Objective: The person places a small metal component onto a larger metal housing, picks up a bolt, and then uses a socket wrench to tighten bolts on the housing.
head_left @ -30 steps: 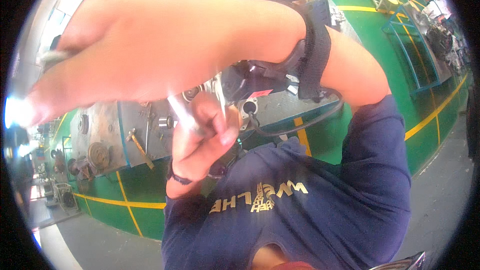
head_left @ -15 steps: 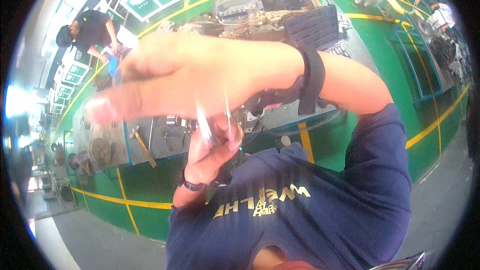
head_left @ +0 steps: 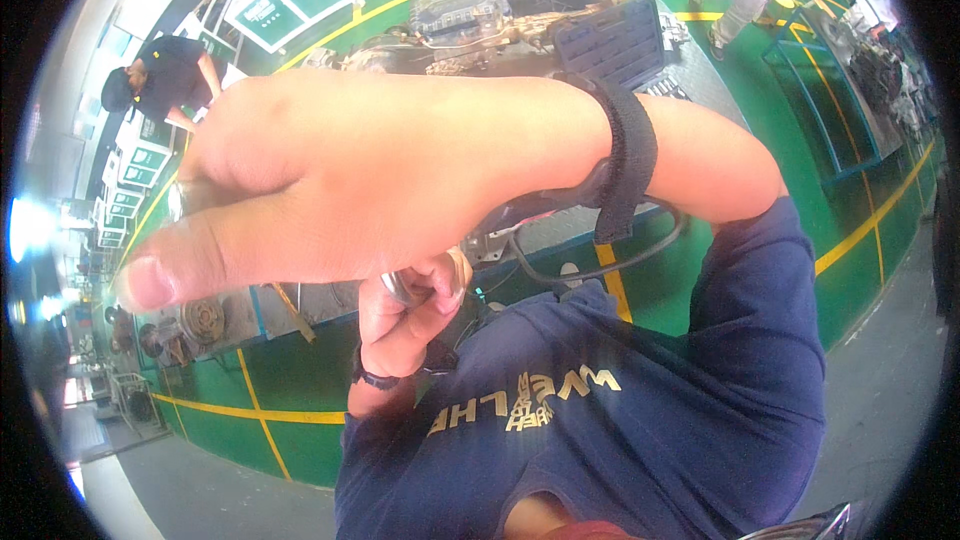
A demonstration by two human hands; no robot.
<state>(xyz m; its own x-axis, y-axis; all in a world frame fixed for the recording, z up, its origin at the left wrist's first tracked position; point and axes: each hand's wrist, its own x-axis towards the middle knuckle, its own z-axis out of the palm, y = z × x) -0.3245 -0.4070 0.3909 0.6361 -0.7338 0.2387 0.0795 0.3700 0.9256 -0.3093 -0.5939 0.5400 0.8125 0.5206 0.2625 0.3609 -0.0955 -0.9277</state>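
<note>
My right hand (head_left: 360, 160) is very close to the camera and covers much of the bench, its thumb stretched left and the other fingers curled under and mostly hidden. A sliver of shiny metal (head_left: 178, 202) shows by those fingers; its kind I cannot make out. Below it, my left hand (head_left: 398, 325) is closed on a shiny, curved metal piece (head_left: 402, 287), which shows on both sides of the fingers. The right hand hides its upper part. A black strap (head_left: 628, 155) circles my right wrist.
Beyond the hands, a metal workbench (head_left: 715, 70) holds greasy machine parts (head_left: 460, 15) and an open dark tool case (head_left: 610, 40). A wooden handle (head_left: 295, 315) lies at the near edge, left of my left hand. A person (head_left: 165, 80) bends at the left; others stand farther back.
My right hand has shifted slightly left, its thumb lower, and now covers the hammer's head and more of the metal piece. The person at the far right has stepped nearer the bench.
</note>
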